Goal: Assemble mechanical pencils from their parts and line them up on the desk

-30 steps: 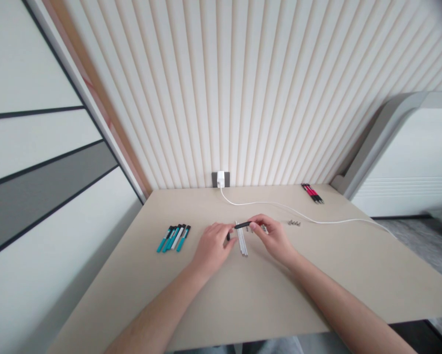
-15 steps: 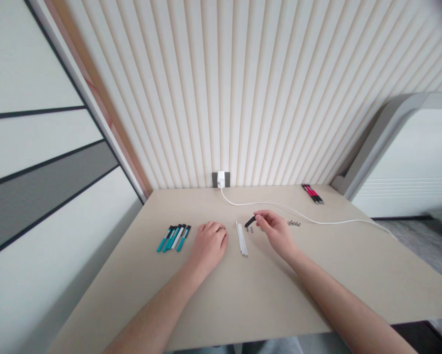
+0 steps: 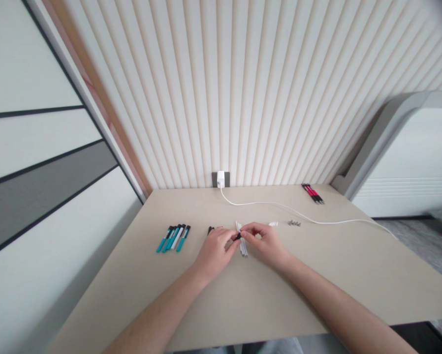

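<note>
Over the table's middle, my left hand (image 3: 215, 250) and my right hand (image 3: 264, 241) meet at their fingertips. Both are closed around a short black pen part (image 3: 238, 236), mostly hidden by the fingers. Right below it lie several thin white pen refills (image 3: 244, 249), partly covered. Just behind my left hand, black pen pieces (image 3: 210, 229) peek out. To its left is a row of teal and white pen barrels (image 3: 173, 238) with black ends. Small white pieces (image 3: 273, 224) and several small metal pieces (image 3: 294, 223) lie beyond my right hand.
Several red-and-black pens (image 3: 313, 193) lie at the table's back right. A white cable (image 3: 280, 204) runs from a charger (image 3: 221, 179) in the wall socket across to the right edge. The ribbed wall panel (image 3: 228, 98) borders the back of the beige table (image 3: 206, 314).
My right hand has moved left with the black pen part, uncovering the small white pieces. My left hand has shifted right to meet it and grips the part too, exposing black pieces behind it.
</note>
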`<action>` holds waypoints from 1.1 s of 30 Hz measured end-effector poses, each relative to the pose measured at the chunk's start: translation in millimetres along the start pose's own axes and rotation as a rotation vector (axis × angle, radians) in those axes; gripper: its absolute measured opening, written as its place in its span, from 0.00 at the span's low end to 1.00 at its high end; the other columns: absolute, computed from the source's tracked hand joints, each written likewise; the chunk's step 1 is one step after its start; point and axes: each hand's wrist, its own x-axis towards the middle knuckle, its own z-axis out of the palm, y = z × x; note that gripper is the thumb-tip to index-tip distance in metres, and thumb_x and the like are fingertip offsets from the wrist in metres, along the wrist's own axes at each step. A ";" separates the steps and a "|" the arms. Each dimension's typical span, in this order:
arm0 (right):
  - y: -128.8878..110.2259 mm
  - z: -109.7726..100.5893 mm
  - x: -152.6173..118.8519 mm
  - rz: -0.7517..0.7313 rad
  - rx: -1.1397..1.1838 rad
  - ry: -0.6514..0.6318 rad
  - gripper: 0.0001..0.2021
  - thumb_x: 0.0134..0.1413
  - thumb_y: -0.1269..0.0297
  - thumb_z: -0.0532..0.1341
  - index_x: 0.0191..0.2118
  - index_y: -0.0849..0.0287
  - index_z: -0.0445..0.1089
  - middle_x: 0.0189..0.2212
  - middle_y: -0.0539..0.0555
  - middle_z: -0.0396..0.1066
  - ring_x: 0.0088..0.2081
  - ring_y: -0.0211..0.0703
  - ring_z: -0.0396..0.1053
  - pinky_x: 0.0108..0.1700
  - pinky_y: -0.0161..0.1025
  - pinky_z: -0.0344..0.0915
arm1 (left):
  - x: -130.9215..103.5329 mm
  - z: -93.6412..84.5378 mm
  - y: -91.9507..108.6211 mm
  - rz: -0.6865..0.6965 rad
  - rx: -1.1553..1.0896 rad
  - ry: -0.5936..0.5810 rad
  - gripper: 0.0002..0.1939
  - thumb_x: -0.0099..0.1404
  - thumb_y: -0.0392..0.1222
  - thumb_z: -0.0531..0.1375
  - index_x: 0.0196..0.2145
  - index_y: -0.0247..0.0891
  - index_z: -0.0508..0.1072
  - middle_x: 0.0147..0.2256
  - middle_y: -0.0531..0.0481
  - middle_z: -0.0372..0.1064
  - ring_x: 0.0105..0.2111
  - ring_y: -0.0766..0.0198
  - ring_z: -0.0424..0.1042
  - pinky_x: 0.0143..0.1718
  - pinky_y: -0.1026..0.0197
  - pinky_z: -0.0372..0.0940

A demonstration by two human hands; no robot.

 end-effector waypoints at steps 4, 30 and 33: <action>4.4 -1.6 2.0 0.023 -0.113 0.011 0.12 0.56 0.58 0.58 0.39 0.57 0.76 0.31 0.52 0.76 0.30 0.40 0.67 0.34 0.37 0.63 | 0.6 -0.8 -3.5 -0.071 0.005 0.051 0.05 0.64 0.36 0.58 0.38 0.40 0.73 0.31 0.50 0.72 0.32 0.62 0.70 0.36 0.60 0.64; 10.8 -8.0 -1.4 0.076 -0.570 -0.148 0.08 0.53 0.61 0.61 0.38 0.55 0.72 0.28 0.50 0.73 0.30 0.41 0.68 0.32 0.35 0.56 | 0.1 -1.3 -6.9 -0.105 0.021 0.113 0.05 0.64 0.38 0.57 0.37 0.40 0.72 0.32 0.49 0.72 0.33 0.61 0.71 0.37 0.60 0.65; 11.7 -7.2 -1.5 0.081 -0.582 -0.126 0.08 0.52 0.59 0.62 0.37 0.55 0.71 0.27 0.50 0.73 0.30 0.41 0.68 0.32 0.35 0.55 | 0.0 -0.9 -6.6 -0.118 0.022 0.098 0.05 0.64 0.38 0.58 0.37 0.39 0.72 0.32 0.49 0.72 0.34 0.61 0.70 0.38 0.60 0.65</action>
